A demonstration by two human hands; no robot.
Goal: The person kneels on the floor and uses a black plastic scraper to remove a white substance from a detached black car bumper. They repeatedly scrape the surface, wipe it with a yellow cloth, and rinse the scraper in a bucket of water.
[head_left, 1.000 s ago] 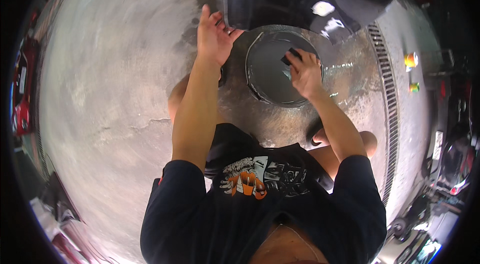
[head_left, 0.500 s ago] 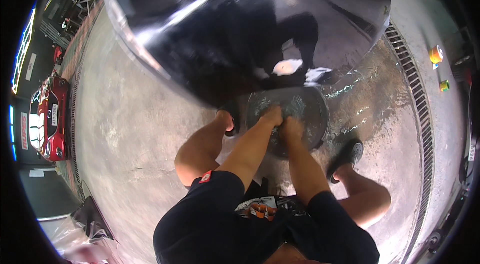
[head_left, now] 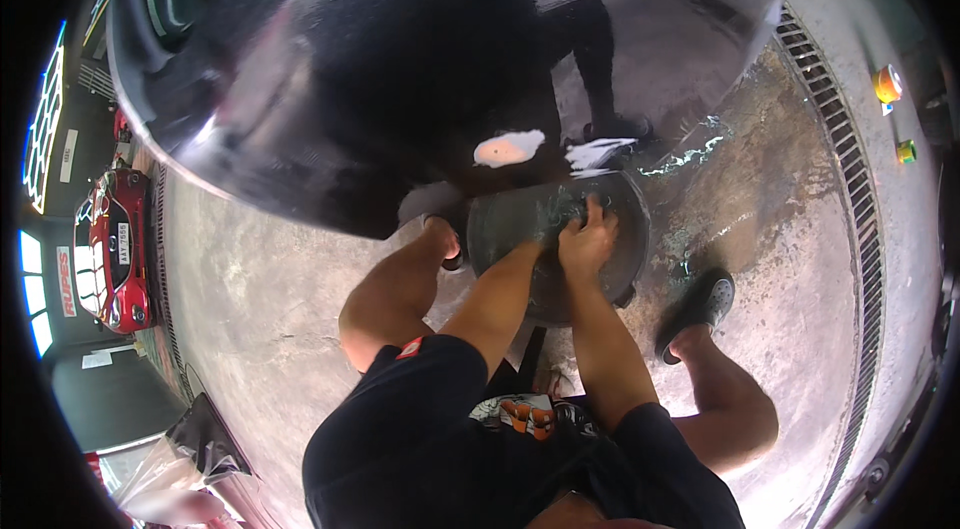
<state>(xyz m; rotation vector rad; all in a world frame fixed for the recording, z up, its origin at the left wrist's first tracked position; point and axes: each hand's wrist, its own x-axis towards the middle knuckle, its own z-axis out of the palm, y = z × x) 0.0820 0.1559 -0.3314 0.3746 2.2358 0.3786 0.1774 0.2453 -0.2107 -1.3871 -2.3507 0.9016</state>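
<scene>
The right hand [head_left: 588, 241] is hovering over the round dark tub [head_left: 483, 269], back uppermost, its fingers bending loosely and pointing toward the tub's far side, the thumb standing a little apart from them; the gap between is looking dark, so I cannot tell whether anything is being gripped there. The left forearm [head_left: 497, 297] is reaching into the same tub just beside it, and the left hand is disappearing into the murky grey water [head_left: 515, 219], so whether its fingers are spreading or closing on something I cannot tell. The tub is thus lying directly below the right hand and surrounding the left wrist, and it is standing on the concrete floor [head_left: 300, 279] between the person's feet. A dark clog [head_left: 709, 302] is covering the right foot, to the right of the tub. Just beyond the tub, a large glossy black panel [head_left: 420, 79] is curving across the upper view, reflecting dark shapes and bright patches. Wet streaks [head_left: 690, 159] are glistening on the floor to the tub's right, where a slotted drain [head_left: 835, 119] is running lengthwise. Farther out, an orange container [head_left: 886, 84] is sitting past the drain, and a red car [head_left: 115, 249] is standing at far left.
</scene>
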